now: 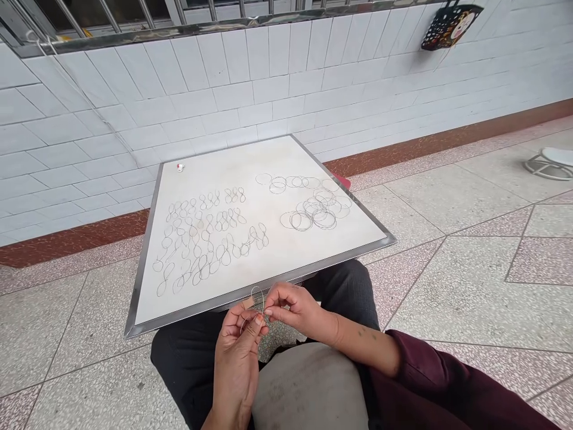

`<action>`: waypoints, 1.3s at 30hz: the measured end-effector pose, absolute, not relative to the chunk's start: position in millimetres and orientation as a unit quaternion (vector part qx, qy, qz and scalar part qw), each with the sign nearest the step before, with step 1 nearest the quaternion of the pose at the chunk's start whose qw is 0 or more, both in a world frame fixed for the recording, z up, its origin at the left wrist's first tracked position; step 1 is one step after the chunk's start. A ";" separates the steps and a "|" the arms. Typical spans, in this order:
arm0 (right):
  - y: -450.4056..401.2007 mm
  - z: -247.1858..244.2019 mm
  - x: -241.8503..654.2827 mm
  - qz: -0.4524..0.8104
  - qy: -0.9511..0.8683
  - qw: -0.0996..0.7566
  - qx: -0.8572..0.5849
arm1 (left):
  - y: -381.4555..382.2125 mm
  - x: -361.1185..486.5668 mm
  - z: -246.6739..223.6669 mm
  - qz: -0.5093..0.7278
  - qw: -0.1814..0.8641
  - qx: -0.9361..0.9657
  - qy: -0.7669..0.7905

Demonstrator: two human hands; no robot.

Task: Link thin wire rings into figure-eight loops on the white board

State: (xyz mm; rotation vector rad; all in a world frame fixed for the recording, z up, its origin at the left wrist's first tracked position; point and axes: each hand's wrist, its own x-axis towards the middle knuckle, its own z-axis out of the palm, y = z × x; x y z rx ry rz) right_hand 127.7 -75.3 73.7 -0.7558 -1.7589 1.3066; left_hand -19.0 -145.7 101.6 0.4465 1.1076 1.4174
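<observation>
Between my hands, over my lap at the table's front edge, is a thin wire loop (258,292), with its upper curve sticking up. My left hand (239,352) pinches it from below between thumb and fingers; a tan wrap is on one finger. My right hand (298,307) pinches the wire from the right, its fingertips close to the left thumb. On the white table (215,170), several wires twisted into figure-eight shapes (197,224) lie in rows at the left. Several round wire rings (313,212) overlap at the right.
A small red and white item (180,168) lies near the table's far left corner. The table's metal rim (268,285) runs just beyond my hands. Behind are a tiled wall, a hanging dark basket (450,27) and a white stool (553,161) at the right.
</observation>
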 end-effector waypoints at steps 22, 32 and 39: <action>-69.7 54.9 129.9 0.411 -0.795 0.348 -0.278 | -142.3 -23.6 90.8 0.571 0.514 0.272 0.580; -71.4 40.0 125.4 0.393 -0.788 0.385 -0.276 | -134.1 -25.4 94.1 0.549 0.575 0.231 0.561; -65.5 32.1 123.2 0.614 -0.631 0.417 -0.226 | -132.9 -30.7 90.3 0.526 0.655 0.156 0.520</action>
